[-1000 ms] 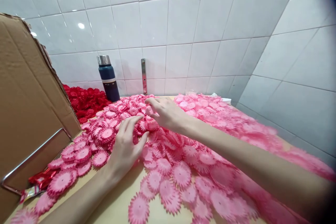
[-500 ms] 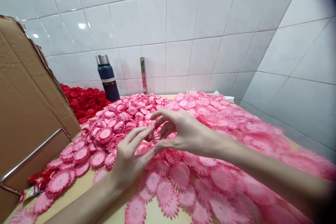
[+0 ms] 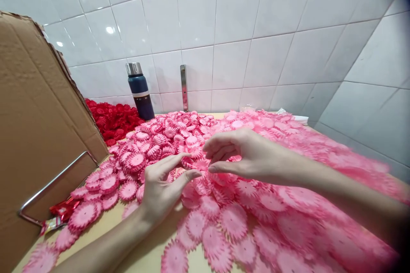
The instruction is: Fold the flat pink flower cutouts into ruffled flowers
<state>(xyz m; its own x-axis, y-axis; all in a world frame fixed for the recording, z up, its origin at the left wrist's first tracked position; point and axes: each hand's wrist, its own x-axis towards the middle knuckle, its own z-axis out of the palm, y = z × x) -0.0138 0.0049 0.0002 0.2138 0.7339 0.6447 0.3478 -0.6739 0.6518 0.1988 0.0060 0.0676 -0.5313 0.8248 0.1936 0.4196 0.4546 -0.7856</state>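
My left hand (image 3: 163,187) is closed around a small pink scalloped petal disc (image 3: 187,163), its edge showing between thumb and fingertips. Just to the right, my right hand (image 3: 238,153) has curved fingers, with a gap between thumb and forefinger; I see nothing held there. Both hands hover over a big heap of pink scalloped petal discs (image 3: 233,220), some flat with a tiny centre hole, others cupped into pleated shapes. The cupped ones (image 3: 136,161) gather mostly at the left and back, the paler flat ones at the right.
A cardboard box (image 3: 48,128) stands at the left beside a bent metal rod (image 3: 54,183) and shiny red wrappers (image 3: 64,208). Behind are a red pile (image 3: 117,121), a dark blue bottle (image 3: 141,96) and a tiled wall (image 3: 233,13) with a metal strip (image 3: 184,87).
My hands, touching around a pink disc earlier, have drawn apart. The right hand has moved off to the right, and the disc stays at my left fingertips. The camera view has shifted slightly.
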